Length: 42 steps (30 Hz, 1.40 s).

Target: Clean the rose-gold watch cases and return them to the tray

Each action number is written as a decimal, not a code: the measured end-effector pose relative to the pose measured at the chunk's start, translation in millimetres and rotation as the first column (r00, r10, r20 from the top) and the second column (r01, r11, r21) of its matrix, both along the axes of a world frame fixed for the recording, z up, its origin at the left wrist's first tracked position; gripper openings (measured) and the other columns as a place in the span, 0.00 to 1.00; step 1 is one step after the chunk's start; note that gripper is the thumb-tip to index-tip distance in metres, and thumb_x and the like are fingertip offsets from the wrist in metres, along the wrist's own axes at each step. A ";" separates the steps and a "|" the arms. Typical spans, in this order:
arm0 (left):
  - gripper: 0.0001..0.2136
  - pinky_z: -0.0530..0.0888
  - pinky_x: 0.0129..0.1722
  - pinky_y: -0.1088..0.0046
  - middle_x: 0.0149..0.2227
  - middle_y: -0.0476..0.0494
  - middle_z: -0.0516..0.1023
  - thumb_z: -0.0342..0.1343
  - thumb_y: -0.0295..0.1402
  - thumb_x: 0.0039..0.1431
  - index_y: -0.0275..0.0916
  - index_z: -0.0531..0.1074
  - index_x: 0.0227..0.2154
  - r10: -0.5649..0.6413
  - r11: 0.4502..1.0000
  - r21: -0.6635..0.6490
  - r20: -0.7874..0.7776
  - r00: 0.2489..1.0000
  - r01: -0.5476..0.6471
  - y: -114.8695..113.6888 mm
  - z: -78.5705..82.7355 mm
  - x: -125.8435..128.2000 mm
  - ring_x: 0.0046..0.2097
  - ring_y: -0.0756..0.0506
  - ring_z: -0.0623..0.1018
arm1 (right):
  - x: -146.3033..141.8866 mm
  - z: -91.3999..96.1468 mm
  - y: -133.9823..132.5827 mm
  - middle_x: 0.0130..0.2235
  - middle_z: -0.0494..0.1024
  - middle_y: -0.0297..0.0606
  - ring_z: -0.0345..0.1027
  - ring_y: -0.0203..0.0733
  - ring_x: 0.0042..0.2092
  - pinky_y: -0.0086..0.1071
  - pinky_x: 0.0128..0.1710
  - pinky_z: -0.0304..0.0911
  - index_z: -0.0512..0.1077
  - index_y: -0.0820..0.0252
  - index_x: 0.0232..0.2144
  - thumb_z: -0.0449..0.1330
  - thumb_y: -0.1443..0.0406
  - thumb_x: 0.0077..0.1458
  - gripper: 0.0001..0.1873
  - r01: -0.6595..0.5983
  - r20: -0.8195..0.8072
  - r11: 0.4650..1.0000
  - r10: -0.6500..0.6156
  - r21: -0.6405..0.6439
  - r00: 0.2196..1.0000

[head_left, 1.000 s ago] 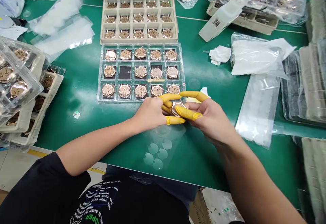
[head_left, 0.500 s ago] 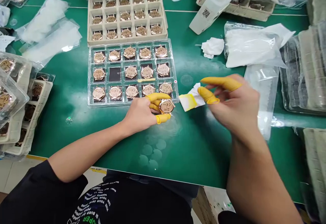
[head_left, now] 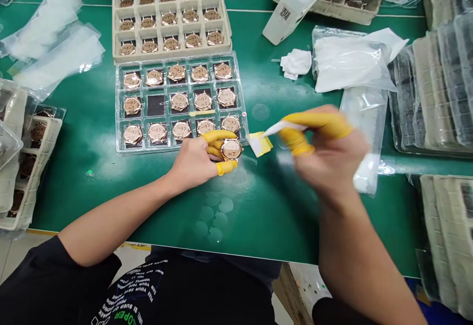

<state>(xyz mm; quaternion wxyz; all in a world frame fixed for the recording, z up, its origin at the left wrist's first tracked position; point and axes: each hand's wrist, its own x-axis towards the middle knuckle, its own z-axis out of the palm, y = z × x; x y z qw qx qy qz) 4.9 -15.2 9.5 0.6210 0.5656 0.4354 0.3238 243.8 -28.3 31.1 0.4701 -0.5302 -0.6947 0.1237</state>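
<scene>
My left hand (head_left: 194,162), with yellow finger cots on several fingers, holds a rose-gold watch case (head_left: 231,149) by its edge, its printed back facing up. My right hand (head_left: 327,147) also wears yellow cots and is blurred by motion. Between its thumb and index finger it pinches a white wipe (head_left: 276,128), whose tip hangs at a small yellow-and-white pad (head_left: 265,146) on the table. Just beyond my left hand lies a clear plastic tray (head_left: 121,113) of similar watch cases, with one vacant compartment in the middle row.
A beige tray (head_left: 228,44) of watch cases sits behind the clear one. A translucent bottle (head_left: 291,7), a crumpled white wipe (head_left: 295,62) and bagged white wipes (head_left: 347,63) lie at back right. Stacked trays (head_left: 424,83) stand at right; more trays (head_left: 33,167) fill the left side.
My right hand has closed on the white wipe and raised part of it off the table. My left hand still holds the watch case. The whole view has shifted slightly.
</scene>
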 end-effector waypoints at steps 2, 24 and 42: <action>0.27 0.85 0.38 0.76 0.36 0.48 0.86 0.71 0.27 0.44 0.38 0.80 0.52 -0.014 1.000 -0.024 0.035 0.999 0.015 0.1 -1.1 -0.6 0.36 0.49 0.86 | -25.9 -1.8 -7.5 0.39 0.80 0.38 0.73 0.42 0.37 0.37 0.34 0.66 0.79 0.47 0.46 0.64 0.67 0.62 0.12 -0.189 0.113 0.981 0.183 0.039 0.977; 0.29 0.83 0.34 0.78 0.35 0.46 0.86 0.72 0.25 0.40 0.35 0.81 0.51 0.027 0.994 -0.107 0.089 0.996 -0.018 -0.1 -0.6 0.8 0.35 0.48 0.86 | -44.9 -11.6 -2.9 0.29 0.70 0.36 0.64 0.39 0.30 0.35 0.28 0.60 0.79 0.53 0.36 0.64 0.56 0.64 0.09 -0.148 0.156 0.987 0.138 0.056 0.978; 0.23 0.87 0.48 0.68 0.46 0.44 0.87 0.72 0.36 0.52 0.38 0.80 0.52 0.156 0.899 0.405 0.058 0.986 -0.166 -9.8 -6.1 0.5 0.44 0.45 0.87 | -20.7 0.0 -13.8 0.44 0.80 0.43 0.74 0.51 0.47 0.50 0.49 0.69 0.78 0.48 0.49 0.63 0.56 0.65 0.13 -0.005 0.081 0.995 0.012 -0.097 0.997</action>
